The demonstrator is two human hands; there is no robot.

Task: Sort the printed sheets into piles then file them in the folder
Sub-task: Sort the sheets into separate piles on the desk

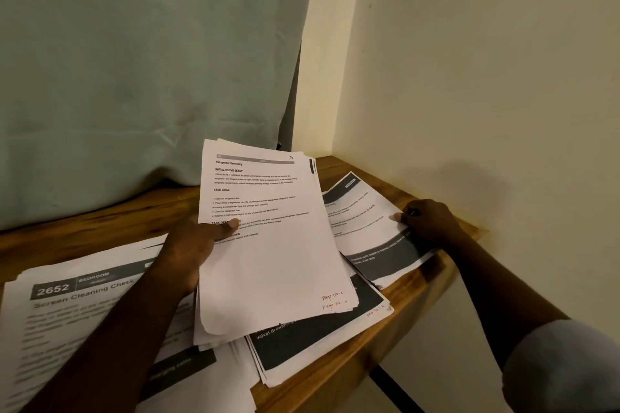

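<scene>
Green-grey curtain (134, 60) is hanging across ten to twelve o'clock, and below it the wooden table (100, 228) is carrying the sorting. At eight o'clock the widest pile (67, 308) is lying flat, its top sheet headed "Screen Cleaning". At five o'clock a dark-banded pile (318, 342) is sitting by the table's edge, and at three o'clock a smaller pile (369, 231) is lying near the wall. Over the centre the held stack (275, 255) is tilting up off the table, its top page reading "Refrigerator Restocking". The left hand (194, 245) is grasping that stack, thumb clamped across the page's left edge. The right hand (427, 220) is reaching to the three o'clock pile, fingertips on its top sheet; whether it is pinching or only pressing is not clear. Judging by this, sorting is well underway but unfinished: three piles are forming while a thick stack is waiting in hand. Filing looks unstarted, and no folder is showing anywhere.
</scene>
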